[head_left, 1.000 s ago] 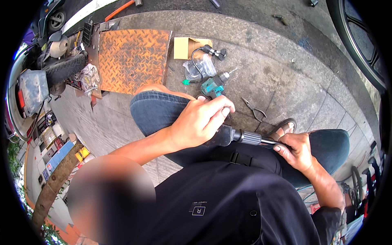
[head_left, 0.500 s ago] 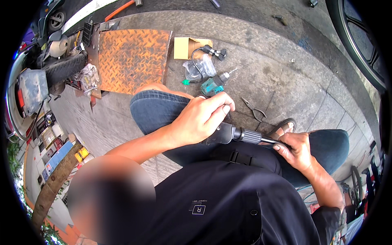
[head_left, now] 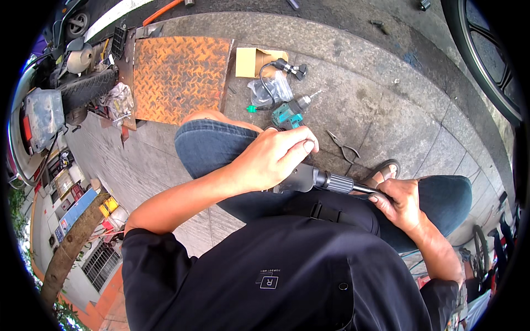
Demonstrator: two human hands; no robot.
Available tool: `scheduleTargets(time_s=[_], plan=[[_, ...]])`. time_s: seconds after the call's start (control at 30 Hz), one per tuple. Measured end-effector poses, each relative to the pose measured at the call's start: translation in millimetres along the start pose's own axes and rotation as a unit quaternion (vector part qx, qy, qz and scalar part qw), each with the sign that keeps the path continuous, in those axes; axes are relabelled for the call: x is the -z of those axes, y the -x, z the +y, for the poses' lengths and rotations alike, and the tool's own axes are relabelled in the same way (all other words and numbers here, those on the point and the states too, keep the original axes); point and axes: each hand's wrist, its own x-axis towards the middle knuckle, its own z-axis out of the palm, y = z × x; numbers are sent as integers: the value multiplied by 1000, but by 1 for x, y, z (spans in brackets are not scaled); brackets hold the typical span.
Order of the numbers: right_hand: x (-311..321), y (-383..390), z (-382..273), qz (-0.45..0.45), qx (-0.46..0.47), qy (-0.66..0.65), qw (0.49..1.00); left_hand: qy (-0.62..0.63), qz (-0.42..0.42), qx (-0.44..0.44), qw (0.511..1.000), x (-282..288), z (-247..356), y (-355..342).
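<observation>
Blk rod — in R grip

**Scattered beyond the grip**

Pliers lie near, just ahead, handles parted. Farther ahead, an opened cardboard box sits beside crumpled clear plastic. Ahead-left lies a worn orange tread plate, an orange-handled hammer past it; far right, a black spoked wheel.

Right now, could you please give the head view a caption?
Right hand grips black ribbed part, left hand near its end; pliers on pavement.
</observation>
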Motion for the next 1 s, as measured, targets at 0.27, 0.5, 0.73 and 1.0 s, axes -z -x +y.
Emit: scheduleTargets(time_s=[0.27,0.5,0.73,1.0], plan=[[1,1,-2,-30,-34,-43,998,-12,20,-21,1000,-1,2,2],[0,1,-2,-33,-41,-45,998,-10,18,-29,999,-1,-1,1],[0,1,-2,-26,-35,-25,999,-6,22,-16,1000,-2,-2,1],[-2,-1,-2,-20,-24,-25,999,7,13,-13,1000,-1,-3,1]])
